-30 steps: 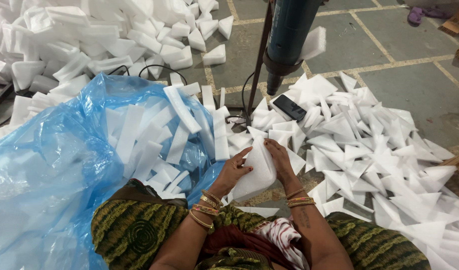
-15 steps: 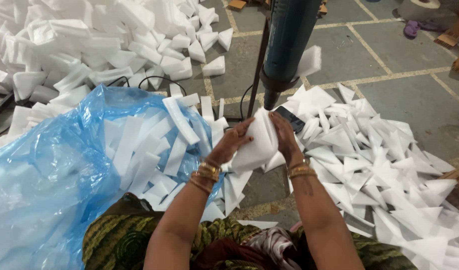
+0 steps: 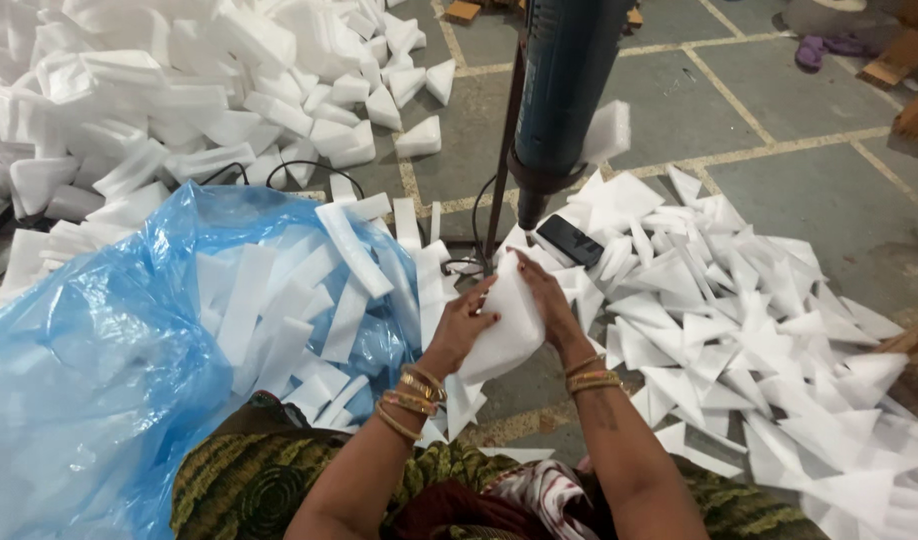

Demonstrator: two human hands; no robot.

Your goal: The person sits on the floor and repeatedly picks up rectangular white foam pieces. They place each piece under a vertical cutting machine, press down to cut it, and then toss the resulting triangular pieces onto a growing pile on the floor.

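Observation:
A white foam piece point(image 3: 507, 328) is pressed between both palms, held upright just below the nozzle of a dark blue power tool point(image 3: 562, 95) mounted on a thin stand. My left hand point(image 3: 463, 327) grips the piece's left side, my right hand point(image 3: 544, 300) its right side. Both wrists wear gold bangles. A small black phone-like device point(image 3: 569, 240) lies on the foam scraps just right of the tool's tip.
A blue plastic bag point(image 3: 109, 370) full of white foam strips lies at the left. Flat triangular foam cut-offs point(image 3: 759, 340) cover the floor at the right. A heap of thicker foam blocks point(image 3: 179, 90) fills the upper left. Black cables point(image 3: 279, 175) run near the stand.
Both hands lifted the foam piece from my lap up and forward towards the tool's tip. Between half a second ago and now they stay under it.

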